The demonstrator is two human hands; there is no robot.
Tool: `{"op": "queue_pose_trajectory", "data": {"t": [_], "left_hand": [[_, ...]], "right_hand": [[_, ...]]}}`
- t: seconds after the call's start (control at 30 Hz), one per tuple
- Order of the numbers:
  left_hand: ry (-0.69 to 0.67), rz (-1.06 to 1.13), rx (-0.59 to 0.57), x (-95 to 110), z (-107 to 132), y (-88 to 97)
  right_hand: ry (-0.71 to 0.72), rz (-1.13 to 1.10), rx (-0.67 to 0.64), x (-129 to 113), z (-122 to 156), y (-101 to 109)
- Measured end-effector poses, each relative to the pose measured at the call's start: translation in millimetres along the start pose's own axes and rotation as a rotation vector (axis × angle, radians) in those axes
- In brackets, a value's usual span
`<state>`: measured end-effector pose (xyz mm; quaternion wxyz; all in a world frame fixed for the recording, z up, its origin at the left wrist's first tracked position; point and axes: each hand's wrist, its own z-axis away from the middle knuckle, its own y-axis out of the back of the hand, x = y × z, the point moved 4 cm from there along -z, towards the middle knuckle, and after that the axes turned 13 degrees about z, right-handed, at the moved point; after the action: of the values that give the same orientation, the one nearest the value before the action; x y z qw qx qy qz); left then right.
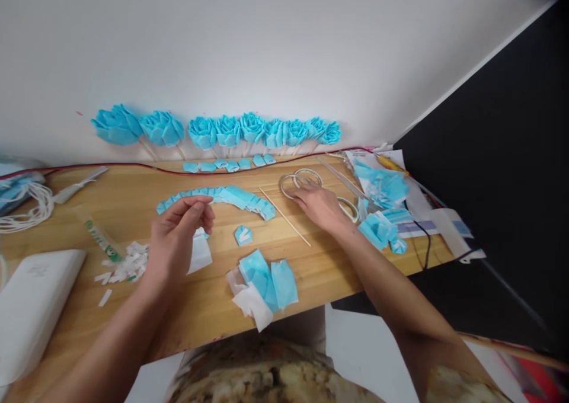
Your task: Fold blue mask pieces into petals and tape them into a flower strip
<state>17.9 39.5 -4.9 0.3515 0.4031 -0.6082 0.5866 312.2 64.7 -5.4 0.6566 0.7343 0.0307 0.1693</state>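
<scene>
My left hand (178,237) hovers over the wooden table (133,201), fingers curled together in a pinch on a small white piece of fabric (200,252). Just beyond it lies a curved row of folded blue petals (222,197). My right hand (322,206) rests palm down on the table's right side, fingers reaching onto clear tape rolls (299,181). A thin wooden skewer (284,216) lies between the hands. A single folded blue piece (243,234) and a pile of blue and white fabric sheets (262,287) lie near the front edge.
Several blue fabric roses (222,130) on sticks lean on the white wall. Scissors (349,198) and blue scraps (382,207) lie at right. White elastic loops (26,210), a white box (31,308), a glue stick (100,237) and white snippets (127,266) sit at left.
</scene>
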Motion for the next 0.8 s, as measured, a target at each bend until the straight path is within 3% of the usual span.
{"op": "queue_pose_trajectory", "data": {"t": [0.17, 0.27, 0.4, 0.53, 0.8], "left_hand": [[-0.001, 0.008, 0.054, 3.9, -2.7, 0.8], [-0.038, 0.000, 0.101, 9.0, -5.2, 2.2], [-0.086, -0.070, 0.135, 12.2, -9.0, 6.2], [-0.108, -0.157, 0.126, 11.1, -7.8, 8.5], [-0.163, -0.262, 0.173, 16.0, -4.4, 4.7]], "right_hand": [[0.047, -0.018, -0.003, 13.4, 3.3, 1.6], [0.014, -0.076, 0.105, 14.5, 5.3, 11.3], [0.074, -0.304, 0.154, -7.4, 11.7, 15.9], [0.165, -0.362, 0.131, -29.9, 23.5, 13.0], [0.341, -0.526, 0.127, -51.5, 64.5, 27.5]]}}
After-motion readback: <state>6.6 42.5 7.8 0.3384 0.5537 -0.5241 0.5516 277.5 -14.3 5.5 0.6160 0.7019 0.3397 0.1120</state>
